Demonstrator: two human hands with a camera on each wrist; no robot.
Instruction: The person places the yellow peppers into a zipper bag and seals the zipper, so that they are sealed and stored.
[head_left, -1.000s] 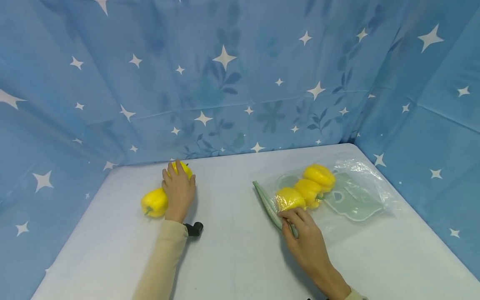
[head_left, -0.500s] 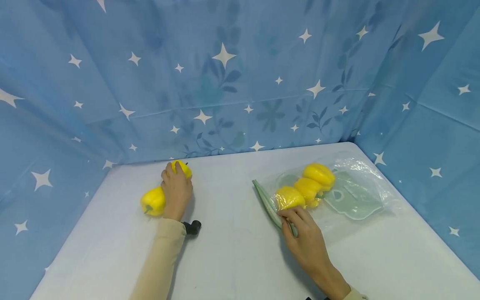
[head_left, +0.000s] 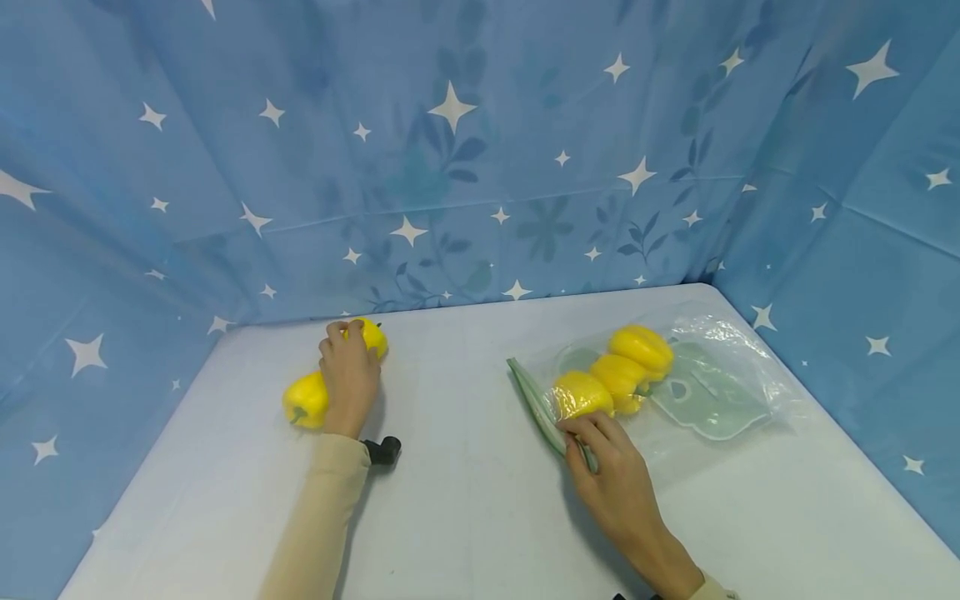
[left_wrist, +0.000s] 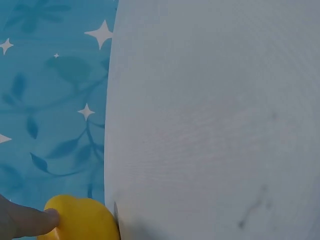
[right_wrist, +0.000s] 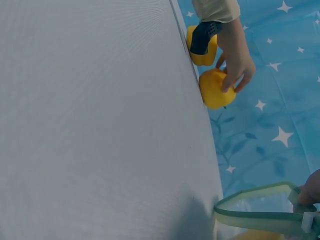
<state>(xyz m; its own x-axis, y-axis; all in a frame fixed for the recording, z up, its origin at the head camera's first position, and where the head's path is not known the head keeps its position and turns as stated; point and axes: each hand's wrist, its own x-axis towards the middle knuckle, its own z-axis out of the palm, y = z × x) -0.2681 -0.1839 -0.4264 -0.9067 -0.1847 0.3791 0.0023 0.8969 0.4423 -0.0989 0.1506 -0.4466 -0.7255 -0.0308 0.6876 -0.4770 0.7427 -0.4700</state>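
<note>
At the back left of the table, my left hand [head_left: 349, 372] is at a yellow bell pepper [head_left: 375, 337], its fingers loosely bent. The left wrist view shows one straight finger [left_wrist: 30, 220] touching that pepper's side. A second yellow bell pepper [head_left: 307, 400] lies just nearer, beside the wrist. On the right, my right hand [head_left: 611, 479] pinches the rim of a clear plastic zip bag [head_left: 738, 350] with a green zip edge [head_left: 536, 408]. In the right wrist view the bag's green mouth [right_wrist: 255, 215] gapes as a loop. Several yellow peppers [head_left: 618, 379] are inside the bag.
The white table [head_left: 450, 483] meets a blue star-patterned curtain [head_left: 450, 167] along its back edge and right side. Pale green printing [head_left: 708, 392] covers part of the bag. A black strap piece [head_left: 382, 451] juts from my left wrist.
My left hand has shifted slightly left and its fingers have drawn back, so more of the far pepper shows. The right hand and bag have stayed in place.
</note>
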